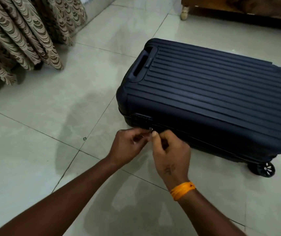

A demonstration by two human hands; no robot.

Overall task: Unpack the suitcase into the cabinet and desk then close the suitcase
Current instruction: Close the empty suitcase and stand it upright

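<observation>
Where the two hands meet at the lower middle of the frame, the fingers crowd together so tightly that the small metal zipper pull point(150, 129) shows only as a glint between them. The left hand point(128, 148) has its fingers curled toward that glint and seems to pinch the pull, though the contact itself is hidden. The right hand point(169, 153) is curled against the near side of the suitcase point(211, 92), thumb tip up by the pull; what it grasps, most likely a second pull or the zipper seam, cannot be made out. An orange thread band point(183, 190) circles the right wrist.

The suitcase, dark navy and ribbed, lies flat and shut on the pale tiled floor point(34, 125) in the right half of the frame. Its combination lock point(141, 116) sits just above the hands, too dark to read. A recessed handle point(142, 65) shows on its upper left end. One wheel point(264, 168) is plain at the lower right; the others are cut off by the frame's right edge.

Patterned curtains point(17, 34) hang at the upper left. A wooden furniture piece point(238, 5), mostly cropped, stands on a pale leg point(184, 11) at the upper right.
</observation>
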